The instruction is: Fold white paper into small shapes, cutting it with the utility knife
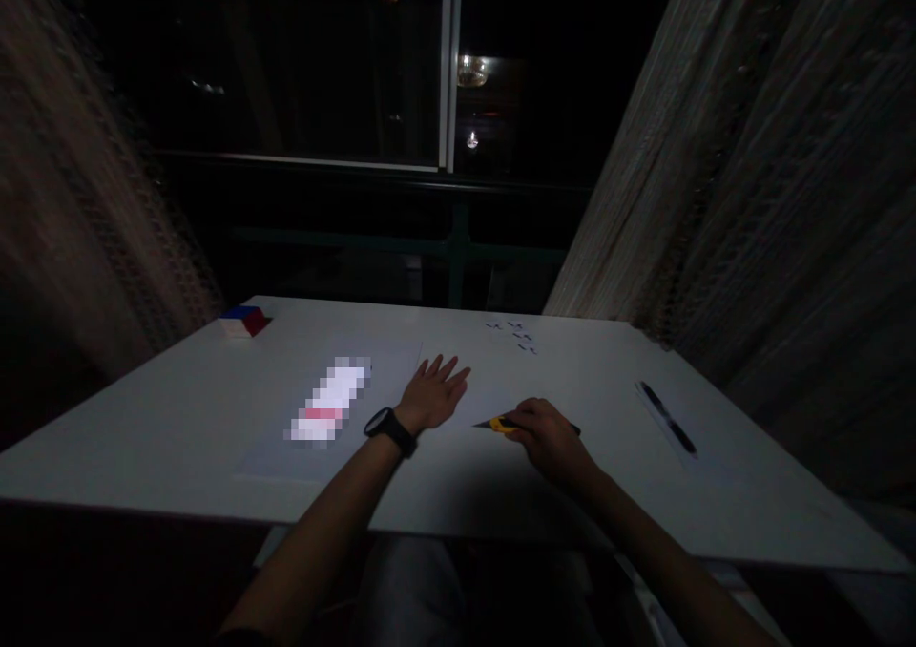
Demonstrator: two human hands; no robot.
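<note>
My left hand (433, 394) lies palm down with its fingers spread, near the middle of the white table (458, 494). A dark watch is on that wrist. To its right, my right hand (548, 434) is closed around a yellow and black craft knife (505, 424). The pointed blade faces left towards my left hand, apart from it. A pale sheet seems to lie beneath my left hand, but its edges are hard to make out in the dim light.
A bright pixelated screen (330, 404) lies on a pale sheet (268, 461) at the left. A red, white and blue block (243, 321) sits at the far left corner. Several small dark marks (522, 337) show farther back. A black pen (668, 418) lies at the right. Curtains flank the table.
</note>
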